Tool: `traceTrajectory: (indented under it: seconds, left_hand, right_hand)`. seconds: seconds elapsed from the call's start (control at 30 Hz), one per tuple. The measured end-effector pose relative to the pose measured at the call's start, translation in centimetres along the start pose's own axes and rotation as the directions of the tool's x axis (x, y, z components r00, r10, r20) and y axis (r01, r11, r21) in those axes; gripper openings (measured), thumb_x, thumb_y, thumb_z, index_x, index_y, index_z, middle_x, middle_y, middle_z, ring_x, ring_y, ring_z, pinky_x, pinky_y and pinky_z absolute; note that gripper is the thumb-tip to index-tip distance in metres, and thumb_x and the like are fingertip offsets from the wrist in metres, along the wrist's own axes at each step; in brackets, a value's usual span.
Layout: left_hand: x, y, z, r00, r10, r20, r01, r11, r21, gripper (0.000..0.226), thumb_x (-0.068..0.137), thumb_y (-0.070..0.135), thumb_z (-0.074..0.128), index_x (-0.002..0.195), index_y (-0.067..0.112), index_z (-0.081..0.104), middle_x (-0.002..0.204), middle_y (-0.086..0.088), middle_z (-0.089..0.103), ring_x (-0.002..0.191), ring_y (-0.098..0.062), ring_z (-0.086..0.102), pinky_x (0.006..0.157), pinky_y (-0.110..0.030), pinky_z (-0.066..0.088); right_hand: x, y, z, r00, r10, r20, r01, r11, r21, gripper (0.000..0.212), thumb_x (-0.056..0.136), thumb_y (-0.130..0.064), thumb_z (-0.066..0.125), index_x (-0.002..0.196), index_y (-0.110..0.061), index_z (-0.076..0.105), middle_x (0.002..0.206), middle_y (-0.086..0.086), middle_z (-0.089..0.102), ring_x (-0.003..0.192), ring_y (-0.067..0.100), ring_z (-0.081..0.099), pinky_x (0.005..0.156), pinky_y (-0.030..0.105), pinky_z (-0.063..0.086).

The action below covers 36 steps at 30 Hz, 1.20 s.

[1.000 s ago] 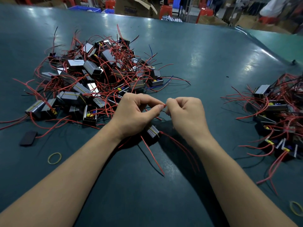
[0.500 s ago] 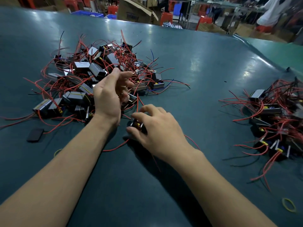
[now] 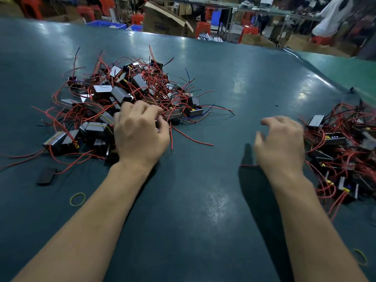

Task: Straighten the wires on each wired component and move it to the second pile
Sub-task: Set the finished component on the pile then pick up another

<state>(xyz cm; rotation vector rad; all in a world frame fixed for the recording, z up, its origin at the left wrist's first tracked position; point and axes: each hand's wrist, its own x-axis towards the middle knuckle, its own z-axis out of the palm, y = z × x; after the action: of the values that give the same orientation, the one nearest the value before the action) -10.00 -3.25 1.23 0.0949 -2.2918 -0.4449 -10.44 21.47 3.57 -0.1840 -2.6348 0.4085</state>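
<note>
Wired components, first pile [image 3: 130, 94]: small dark and silver-faced boxes tangled in red leads, heaped on the left far part of the table, with a few blue and black leads trailing off its right edge. Second pile [image 3: 343, 151] of like boxes lay at the right edge of view, its red wires fanning toward the near side.

Left hand [image 3: 140, 135] sat at the near right margin of the first pile, back of the hand upward, fingers curled down into the wires and boxes — whether they closed on any one piece could not be told, since the fingertips were hidden and blurred. One loose red wire [image 3: 191, 139] ran out from under that hand to the right across the bare table.

Right hand [image 3: 280, 143] was just left of the second pile, fingers spread and loosely bent, holding nothing; a short red wire end [image 3: 247, 165] showed at its near left edge.

Table [image 3: 203, 210]: dark teal surface with dull glare patches. Black flat block [image 3: 46, 176] lay near the left side; yellow rubber band [image 3: 77, 199] lay nearer still. Second rubber band [image 3: 360, 256] lay at the near right. Beyond the far edge — red stools [image 3: 202, 28], a cardboard box [image 3: 162, 19] and blue crates [image 3: 105, 24], all blurred.
</note>
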Motion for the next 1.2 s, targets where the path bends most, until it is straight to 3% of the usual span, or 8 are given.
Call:
traceTrajectory:
  seconds: [0.13,0.33,0.53,0.7,0.87,0.97,1.1,1.2]
  left_hand:
    - [0.5,-1.4,-0.7,0.953,-0.217,0.212,0.141,0.935,0.326,0.032,0.086,0.034,0.054,0.107,0.014,0.067,0.108,-0.013,0.064,0.106,-0.035,0.051,0.090,-0.043,0.036]
    - [0.6,-1.6,-0.1,0.924,-0.161,0.347,0.018,0.924,0.382,0.048,0.087,0.059,0.044,0.113,0.027,0.068,0.117,-0.005,0.064,0.113,-0.030,0.048,0.092,-0.043,0.031]
    - [0.7,-1.6,-0.3,0.914,0.012,0.405,-0.027,0.999,0.031,0.020,0.088,0.046,0.059,0.099,0.036,0.072,0.111,0.006,0.059,0.112,-0.022,0.049,0.094,-0.044,0.031]
    - [0.5,-0.8,-1.1,0.862,0.131,0.490,0.045,0.942,-0.332,0.027,0.075,0.033,0.055,0.090,0.031,0.077,0.099,0.009,0.064,0.092,-0.016,0.061,0.090,-0.038,0.047]
    - [0.2,-0.6,-1.2,0.843,0.195,0.501,-0.025,0.945,-0.325,0.043,0.075,0.049,0.056,0.111,0.030,0.067,0.115,0.009,0.061,0.106,-0.014,0.059,0.096,-0.043,0.044]
    - [-0.3,-0.3,-0.7,0.783,0.231,0.578,-0.121,0.967,-0.222,0.046,0.082,0.058,0.059,0.126,0.041,0.059,0.138,0.009,0.048,0.127,-0.012,0.048,0.106,-0.042,0.034]
    - [-0.4,-0.7,-0.3,0.813,0.226,0.537,-0.103,0.963,-0.249,0.025,0.080,0.048,0.067,0.102,0.036,0.068,0.133,0.010,0.051,0.116,-0.015,0.055,0.101,-0.043,0.036]
    - [-0.5,-0.3,-0.2,0.802,0.246,0.544,-0.139,0.963,-0.231,0.033,0.069,0.062,0.070,0.078,0.031,0.064,0.123,0.008,0.056,0.111,-0.016,0.055,0.097,-0.043,0.038]
  right_hand:
    - [-1.9,-4.1,1.3,0.956,-0.279,-0.093,0.294,0.921,0.255,0.015,0.090,-0.013,0.061,0.099,-0.007,0.072,0.104,0.011,0.066,0.102,0.032,0.056,0.089,0.032,0.038]
    - [-3.0,-5.7,3.6,0.884,-0.466,-0.041,0.452,0.827,0.334,0.012,0.090,-0.013,0.065,0.092,-0.006,0.075,0.092,0.007,0.070,0.092,0.030,0.059,0.083,0.033,0.045]
    - [-2.3,-5.0,4.3,0.910,-0.415,-0.004,0.382,0.835,0.396,0.012,0.089,-0.015,0.065,0.096,-0.009,0.073,0.095,0.005,0.070,0.092,0.028,0.060,0.083,0.026,0.040]
    - [-2.5,-5.6,5.1,0.850,-0.505,0.150,0.401,0.805,0.438,0.047,0.091,-0.018,0.060,0.137,-0.011,0.053,0.138,0.005,0.054,0.126,0.025,0.047,0.108,0.031,0.034]
    - [-1.8,-6.5,5.9,0.823,-0.507,0.257,0.367,0.819,0.441,0.052,0.097,-0.015,0.049,0.148,-0.011,0.038,0.158,0.005,0.031,0.145,0.021,0.025,0.119,0.036,0.021]
    - [-1.7,-6.4,6.1,0.851,-0.476,0.222,0.328,0.811,0.484,0.038,0.097,-0.011,0.050,0.135,-0.005,0.055,0.144,0.010,0.049,0.136,0.026,0.040,0.114,0.033,0.029]
    - [-1.0,-6.5,5.4,0.935,-0.342,0.091,0.233,0.789,0.568,0.043,0.088,0.001,0.053,0.129,-0.008,0.059,0.132,0.011,0.054,0.125,0.027,0.048,0.108,0.028,0.034]
    - [0.9,-7.3,5.2,0.825,-0.486,0.288,0.386,0.858,0.339,0.067,0.087,-0.007,0.054,0.148,-0.029,0.039,0.158,0.008,0.024,0.143,0.028,0.024,0.116,0.040,0.026]
